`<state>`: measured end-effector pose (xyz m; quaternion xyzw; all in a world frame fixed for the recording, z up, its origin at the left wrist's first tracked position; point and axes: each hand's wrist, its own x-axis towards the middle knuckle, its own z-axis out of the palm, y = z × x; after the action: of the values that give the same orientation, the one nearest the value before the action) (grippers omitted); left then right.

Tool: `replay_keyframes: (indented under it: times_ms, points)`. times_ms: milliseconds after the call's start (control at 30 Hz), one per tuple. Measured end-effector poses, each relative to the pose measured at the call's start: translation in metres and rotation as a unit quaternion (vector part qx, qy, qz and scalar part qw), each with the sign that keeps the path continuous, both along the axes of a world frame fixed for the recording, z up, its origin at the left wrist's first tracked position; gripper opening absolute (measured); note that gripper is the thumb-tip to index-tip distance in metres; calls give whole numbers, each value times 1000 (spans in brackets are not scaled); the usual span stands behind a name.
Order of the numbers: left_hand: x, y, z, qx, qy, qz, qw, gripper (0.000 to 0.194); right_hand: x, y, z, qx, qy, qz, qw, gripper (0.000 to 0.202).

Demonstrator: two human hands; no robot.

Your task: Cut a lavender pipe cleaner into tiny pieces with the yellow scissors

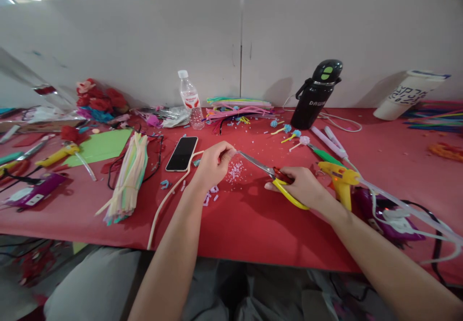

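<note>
My right hand (pixel 302 186) is wrapped around the handles of a pair of scissors (pixel 258 163), one yellow and one red. The scissor blades point left and look nearly closed, with their tips at the fingers of my left hand (pixel 216 164). Thumb and forefinger of that left hand are pinched together; a tiny pale bit shows at the fingertips, too small to name. Below the blades lies a scatter of lilac clippings (pixel 236 171). Short lilac pieces (pixel 209 198) rest beside my left wrist. A cream pipe cleaner (pixel 168 195) curves along the left of my forearm.
A phone (pixel 183 153) and a pipe cleaner bundle (pixel 130 176) lie left. A plastic bottle (pixel 191 100), black flask (pixel 315 97) and white cup (pixel 401 94) stand behind. Right of my hand are a yellow glue gun (pixel 340 181), cables and small pompom stems (pixel 300 142).
</note>
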<state>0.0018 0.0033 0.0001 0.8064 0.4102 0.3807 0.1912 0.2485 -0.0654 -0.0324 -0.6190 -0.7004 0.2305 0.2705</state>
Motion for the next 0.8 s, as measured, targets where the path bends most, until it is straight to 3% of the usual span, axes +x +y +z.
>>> replay_keyframes:
  times_ms: [800]
  points:
    - [0,0,0,-2,10,4,1000,21,0,-2,-1,-11,-1,5,1000,56]
